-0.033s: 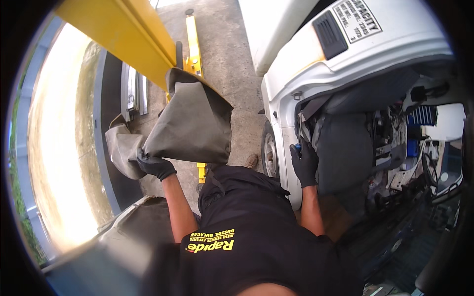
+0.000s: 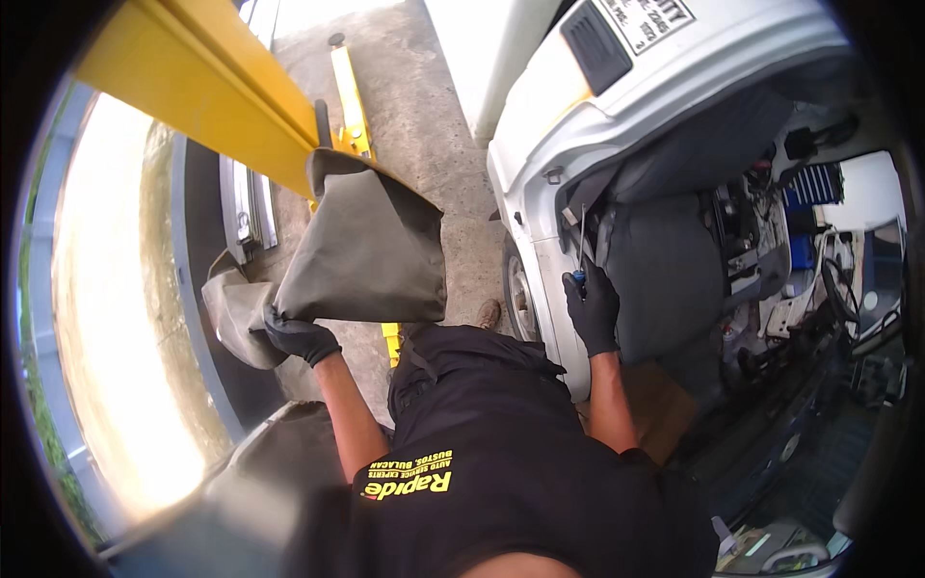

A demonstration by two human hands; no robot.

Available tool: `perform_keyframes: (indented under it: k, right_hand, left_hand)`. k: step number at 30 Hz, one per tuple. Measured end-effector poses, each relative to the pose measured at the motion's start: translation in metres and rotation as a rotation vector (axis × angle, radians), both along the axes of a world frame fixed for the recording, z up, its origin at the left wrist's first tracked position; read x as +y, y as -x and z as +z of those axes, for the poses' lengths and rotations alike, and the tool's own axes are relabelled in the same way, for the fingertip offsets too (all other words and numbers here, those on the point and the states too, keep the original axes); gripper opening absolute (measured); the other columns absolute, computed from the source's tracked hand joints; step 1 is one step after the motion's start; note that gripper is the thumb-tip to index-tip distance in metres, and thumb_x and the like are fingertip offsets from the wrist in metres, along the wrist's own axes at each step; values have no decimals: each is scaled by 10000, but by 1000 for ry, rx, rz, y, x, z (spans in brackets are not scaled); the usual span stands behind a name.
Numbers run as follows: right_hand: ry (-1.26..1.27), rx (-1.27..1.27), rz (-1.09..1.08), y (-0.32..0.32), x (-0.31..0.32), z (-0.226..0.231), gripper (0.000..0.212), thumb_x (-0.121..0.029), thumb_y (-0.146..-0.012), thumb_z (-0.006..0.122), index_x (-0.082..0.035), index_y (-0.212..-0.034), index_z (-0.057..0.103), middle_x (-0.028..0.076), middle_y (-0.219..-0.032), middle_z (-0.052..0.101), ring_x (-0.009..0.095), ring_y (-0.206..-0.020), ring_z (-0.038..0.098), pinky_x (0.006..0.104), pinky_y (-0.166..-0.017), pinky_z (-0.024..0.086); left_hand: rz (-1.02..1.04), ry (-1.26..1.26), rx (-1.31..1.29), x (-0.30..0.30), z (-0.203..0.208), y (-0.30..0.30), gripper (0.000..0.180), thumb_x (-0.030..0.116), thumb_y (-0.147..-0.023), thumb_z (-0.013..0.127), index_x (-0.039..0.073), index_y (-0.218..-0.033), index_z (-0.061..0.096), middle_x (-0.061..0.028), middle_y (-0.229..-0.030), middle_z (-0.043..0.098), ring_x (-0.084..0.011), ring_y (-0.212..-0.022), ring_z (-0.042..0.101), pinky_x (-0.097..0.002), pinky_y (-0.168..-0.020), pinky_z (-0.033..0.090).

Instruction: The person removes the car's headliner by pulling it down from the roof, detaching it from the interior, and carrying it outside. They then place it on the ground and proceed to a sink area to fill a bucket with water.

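My left hand (image 2: 301,337), in a black glove, is closed on the lower edge of a large grey vinyl sheet (image 2: 371,255). The sheet hangs stiff and folded, with another part of it curling down left of the hand. On the other side, my gloved right hand (image 2: 592,310) grips a screwdriver (image 2: 579,276) with a blue handle. Its thin metal shaft points away from me, in the open doorway of a white vehicle (image 2: 540,144). Beside that hand is a dark grey seat (image 2: 665,279); the tip seems to touch nothing, though I cannot tell for sure.
A yellow lift post (image 2: 207,96) rises at the upper left, with a yellow lift arm (image 2: 350,96) low over the concrete floor (image 2: 414,106). A wheel (image 2: 518,294) sits below the door opening. On the far right is a steering wheel (image 2: 840,279).
The view has shifted slightly, so the vehicle and lift post appear further left and higher. The screwdriver shaft shows more clearly. Both hands keep their hold.
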State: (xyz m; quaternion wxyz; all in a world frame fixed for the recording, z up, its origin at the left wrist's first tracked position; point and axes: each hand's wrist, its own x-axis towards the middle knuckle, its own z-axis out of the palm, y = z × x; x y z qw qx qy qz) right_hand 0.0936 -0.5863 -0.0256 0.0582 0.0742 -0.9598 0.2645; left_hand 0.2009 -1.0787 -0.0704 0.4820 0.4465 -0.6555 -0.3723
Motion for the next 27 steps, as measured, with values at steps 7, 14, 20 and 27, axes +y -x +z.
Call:
perform_keyframes:
  k: [7, 14, 20, 27]
  right_hand:
    - [145, 96, -672, -17, 142, -41, 496, -322, -956, 699, -5, -1332, 635, 223, -1142, 729, 387, -1026, 717, 463, -869, 561]
    - [138, 238, -815, -10, 215, -89, 539, -345, -955, 682, 35, -1333, 623, 270, -1198, 707, 411, -1128, 683, 486, -945, 544]
    - [-50, 236, -802, -1, 191, -58, 472, -357, -993, 645, 30, -1262, 666, 257, -1177, 720, 406, -1109, 686, 492, -941, 549]
    - [749, 240, -72, -9, 17, 6, 387, -333, -1117, 494, -22, -1232, 693, 123, -946, 740, 211, -867, 721, 346, -771, 539]
  left_hand:
    - [-350, -553, 15, 59, -94, 66, 433, 387, -1037, 624, -38, -1068, 702, -95, -992, 694, -215, -902, 642, -377, -773, 536]
    - [-831, -1014, -405, 41, -178, 79, 493, 439, -1073, 466, 68, -1365, 607, -112, -1367, 640, -274, -1253, 597, -370, -1050, 468]
    - [-1239, -346, -242, 155, -48, 133, 446, 125, -1031, 620, 53, -1467, 565, -154, -1501, 573, -306, -1430, 500, -374, -1205, 352]
    - [-1730, 628, -122, 362, 130, 157, 587, 131, -969, 679, 38, -1515, 487, -224, -1508, 532, -413, -1433, 460, -465, -1192, 360]
